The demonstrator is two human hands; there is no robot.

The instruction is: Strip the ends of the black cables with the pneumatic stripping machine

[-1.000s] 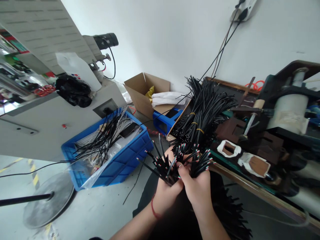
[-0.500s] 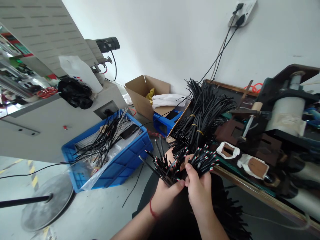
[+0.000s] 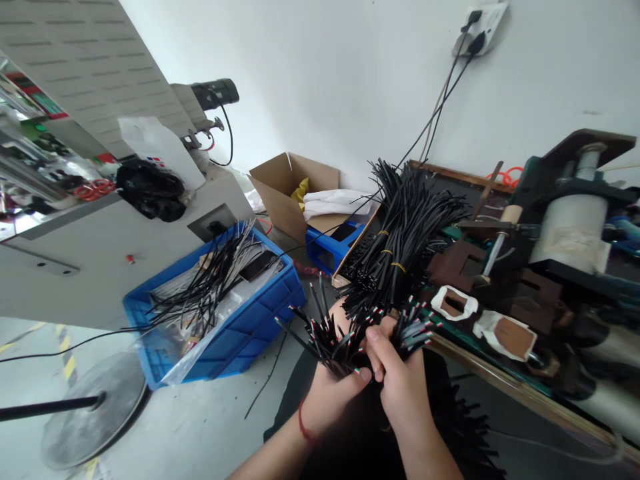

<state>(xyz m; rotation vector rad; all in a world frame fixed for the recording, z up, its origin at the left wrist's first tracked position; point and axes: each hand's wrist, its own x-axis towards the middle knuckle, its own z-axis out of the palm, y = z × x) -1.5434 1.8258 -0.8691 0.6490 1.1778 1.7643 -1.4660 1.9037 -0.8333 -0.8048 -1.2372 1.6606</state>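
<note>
My left hand [image 3: 337, 393] is closed around a bunch of black cables [image 3: 325, 333], whose cut ends show red, white and green wire tips and fan out to the upper left. Beside it, my right hand [image 3: 397, 363] grips a second part of the bunch, the black cables [image 3: 414, 327] pointing up and right. Its thumb and forefinger are pinched together near the left thumb. More black cable lengths [image 3: 460, 427] hang below, to the right of my lap. Just beyond the hands, several bundles of black cables [image 3: 405, 227], tied with yellow bands, lie on the bench.
A blue crate [image 3: 260, 320] with loose cables and plastic stands at left, below a grey machine [image 3: 110, 247]. Behind it are an open cardboard box [image 3: 277, 193] and a blue stool [image 3: 320, 250]. A press-like machine [image 3: 570, 227] occupies the bench [image 3: 500, 373] at right.
My right thumb and forefinger have shifted slightly and closed together beside the left thumb. The cable ends in the right hand have moved a little. The left hand keeps its grip.
</note>
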